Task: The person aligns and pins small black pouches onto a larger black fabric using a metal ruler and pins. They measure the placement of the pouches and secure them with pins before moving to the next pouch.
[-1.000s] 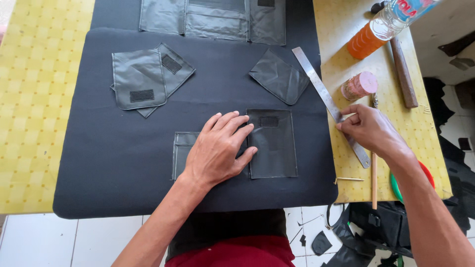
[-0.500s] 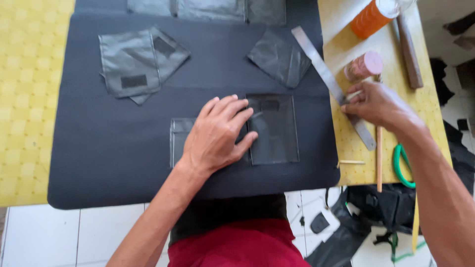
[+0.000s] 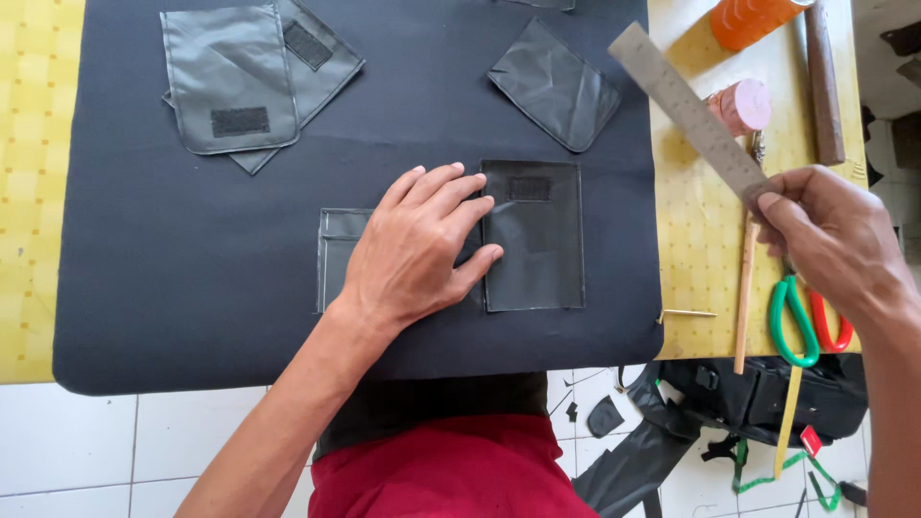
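My left hand [image 3: 422,245] lies flat, fingers spread, on a dark grey leather-like panel [image 3: 532,235] that rests on the black cloth [image 3: 173,278] covering the table. Part of the panel's left section [image 3: 336,254] shows beside my wrist. My right hand [image 3: 830,235] pinches the lower end of a metal ruler [image 3: 686,105] and holds it lifted above the table's right side, slanting up to the left.
Two stacked pocket pieces [image 3: 235,82] lie at the upper left of the cloth, and another pocket piece [image 3: 556,86] lies at the upper middle. On the yellow mat at right are a pink roll [image 3: 743,104], an orange bottle [image 3: 753,17], a wooden handle [image 3: 825,82], a thin stick [image 3: 743,293] and green-and-red scissors [image 3: 801,326].
My right hand has picked the ruler up off the table and raised it. My left hand stays pressed on the panel.
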